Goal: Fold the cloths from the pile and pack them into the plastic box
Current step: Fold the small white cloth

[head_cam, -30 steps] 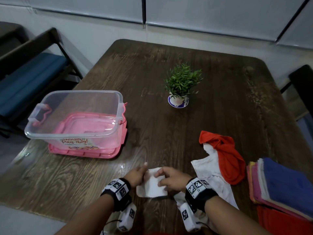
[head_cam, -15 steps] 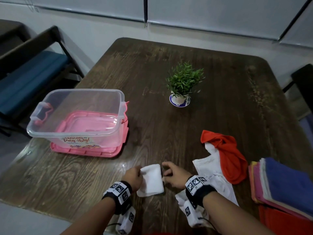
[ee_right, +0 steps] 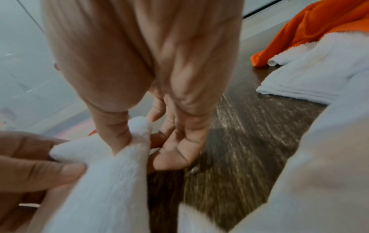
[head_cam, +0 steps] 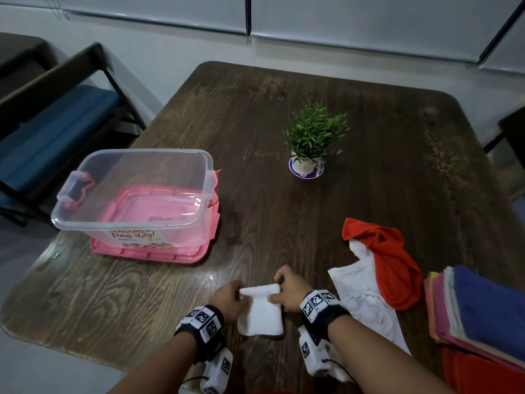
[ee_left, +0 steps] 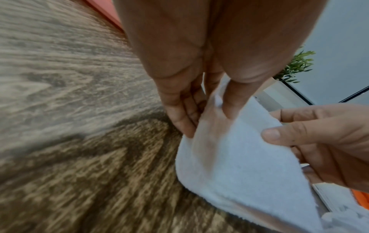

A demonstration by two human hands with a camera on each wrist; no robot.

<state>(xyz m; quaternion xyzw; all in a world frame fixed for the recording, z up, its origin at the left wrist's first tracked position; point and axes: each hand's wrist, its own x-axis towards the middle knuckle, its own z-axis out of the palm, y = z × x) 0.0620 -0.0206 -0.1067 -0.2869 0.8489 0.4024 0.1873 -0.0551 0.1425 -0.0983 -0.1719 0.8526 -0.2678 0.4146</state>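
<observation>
Small white cloth (head_cam: 261, 311), already folded down to a compact rectangle, held over the near edge of the wooden table (head_cam: 284, 223), about midway along it. Left hand (head_cam: 228, 298) pinches the cloth's far left corner, thumb on top and fingers beneath. Right hand (head_cam: 289, 291) pinches the far right corner the same way. Far edge is taut between them; the near part droops to the tabletop.

Clear plastic box (head_cam: 136, 191) sits near the left edge, standing on its pink lid (head_cam: 153, 251); nothing packed in it that I can make out. Unfolded pile, a white towel (head_cam: 366, 302) with a red cloth (head_cam: 392, 263) over it, lies toward the near right corner. A stack of folded cloths (head_cam: 480, 308) sits at the right edge. Potted plant (head_cam: 312, 140) stands mid-table, well apart from the work.

Handling judgement: terry fabric, light, limp, not slippery, nothing fragile. It will not hold shape if lifted by one corner; the fold would likely fall open. Best hold is along the folded edge with both hands, or a flat hand under the bundle with the thumb clamped on top, for the carry left to the box.
</observation>
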